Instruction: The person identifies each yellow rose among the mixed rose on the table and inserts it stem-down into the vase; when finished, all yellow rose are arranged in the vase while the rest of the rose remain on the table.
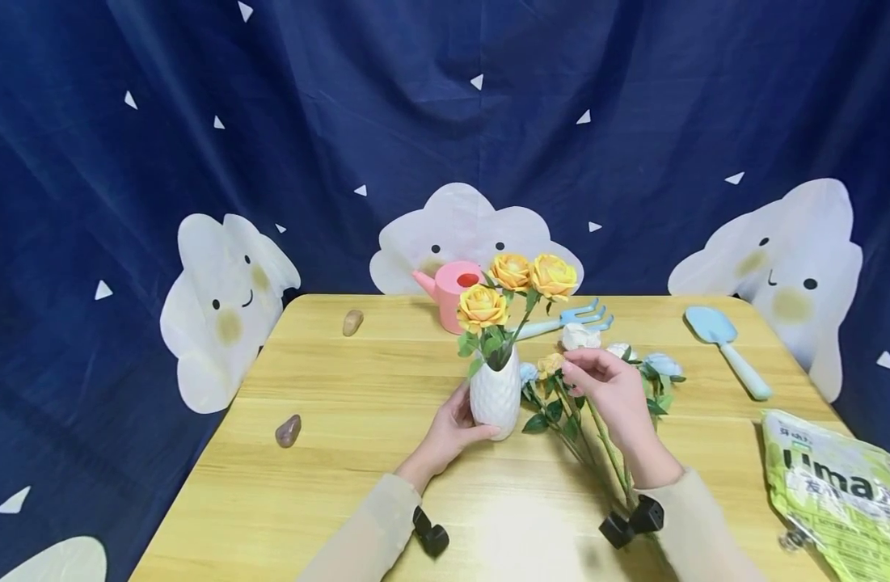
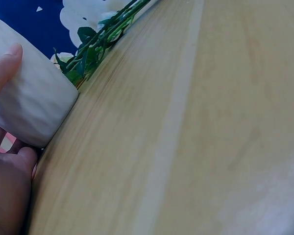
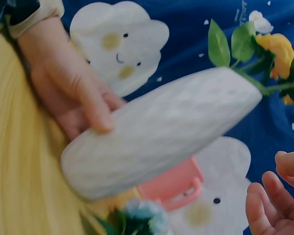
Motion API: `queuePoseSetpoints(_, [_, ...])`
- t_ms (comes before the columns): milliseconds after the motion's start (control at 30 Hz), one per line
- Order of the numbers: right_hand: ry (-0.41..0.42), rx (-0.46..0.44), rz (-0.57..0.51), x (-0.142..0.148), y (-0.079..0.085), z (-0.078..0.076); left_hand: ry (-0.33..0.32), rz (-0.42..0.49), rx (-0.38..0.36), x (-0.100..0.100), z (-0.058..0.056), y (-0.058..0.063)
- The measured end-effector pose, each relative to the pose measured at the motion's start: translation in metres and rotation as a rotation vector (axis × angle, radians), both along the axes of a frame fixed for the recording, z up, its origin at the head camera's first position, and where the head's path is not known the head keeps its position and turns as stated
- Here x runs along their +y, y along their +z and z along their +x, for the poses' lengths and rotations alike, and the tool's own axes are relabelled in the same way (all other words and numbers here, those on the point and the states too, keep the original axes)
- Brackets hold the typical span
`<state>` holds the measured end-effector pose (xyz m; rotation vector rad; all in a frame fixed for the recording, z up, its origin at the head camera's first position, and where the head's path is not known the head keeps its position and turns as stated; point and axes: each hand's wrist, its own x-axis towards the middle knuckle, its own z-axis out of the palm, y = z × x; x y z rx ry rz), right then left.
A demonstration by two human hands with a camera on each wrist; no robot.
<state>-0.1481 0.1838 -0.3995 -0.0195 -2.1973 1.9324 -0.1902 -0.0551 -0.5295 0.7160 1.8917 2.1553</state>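
A dark blue curtain (image 1: 328, 97) hangs behind the wooden worktop (image 1: 386, 380) in the head view, where the left hand (image 1: 450, 434) grips the lower part of a white vase (image 1: 495, 398) bearing three yellow roses (image 1: 482, 308), and the right hand (image 1: 613, 392), loosely bent, is beside a loose yellow flower (image 1: 550, 365). In the left wrist view a fingertip (image 2: 11, 55) presses the vase's side, a hold probably best made firm against tipping. In the right wrist view a pink watering can (image 3: 171, 185) shows beyond the left hand, and the right hand pinches nothing visible; any flower is best fed in slowly.
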Motion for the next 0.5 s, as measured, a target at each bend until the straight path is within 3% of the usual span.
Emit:
queuePoseSetpoints(300, [0.01,-0.159,0.049,0.025,-0.033,0.016,-0.004,-0.004,-0.061,0.001,0.001,0.003])
queuePoseSetpoints(500, [0.017,-0.217,0.056,0.037,-0.045,0.022,-0.003,0.007,-0.069,0.001,0.001,0.003])
